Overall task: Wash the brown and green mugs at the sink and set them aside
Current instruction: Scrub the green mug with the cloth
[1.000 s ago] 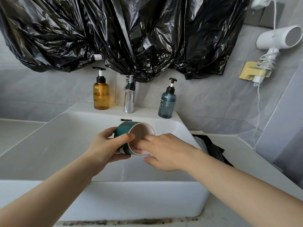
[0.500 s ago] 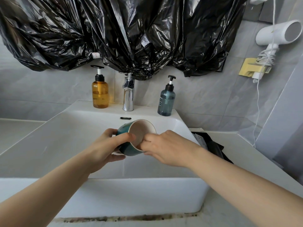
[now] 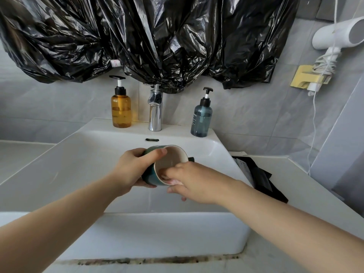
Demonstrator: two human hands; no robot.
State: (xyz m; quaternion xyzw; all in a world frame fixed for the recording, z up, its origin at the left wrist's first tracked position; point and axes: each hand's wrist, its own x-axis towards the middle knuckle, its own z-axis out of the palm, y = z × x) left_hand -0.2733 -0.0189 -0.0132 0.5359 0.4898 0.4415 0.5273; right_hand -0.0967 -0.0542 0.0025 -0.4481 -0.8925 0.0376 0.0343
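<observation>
The green mug (image 3: 152,176), pale beige inside, is tipped on its side over the white sink basin (image 3: 82,166), its mouth turned toward me and to the right. My left hand (image 3: 136,170) grips its outer wall, thumb across the top near the rim. My right hand (image 3: 189,182) is at the mug's mouth with fingers reaching inside against the lower inner wall and rim. No water is seen running from the chrome tap (image 3: 155,113). The brown mug is not in view.
An amber pump bottle (image 3: 121,107) stands left of the tap and a blue-grey pump bottle (image 3: 201,117) right of it. Black plastic sheeting (image 3: 149,40) hangs above. A dark cloth-like item (image 3: 260,178) lies on the right counter. A white hair dryer (image 3: 338,34) hangs on the right wall.
The mug has tilted so its mouth faces me more. My right fingers have slid along the rim and deeper into the mug. My left hand keeps its grip.
</observation>
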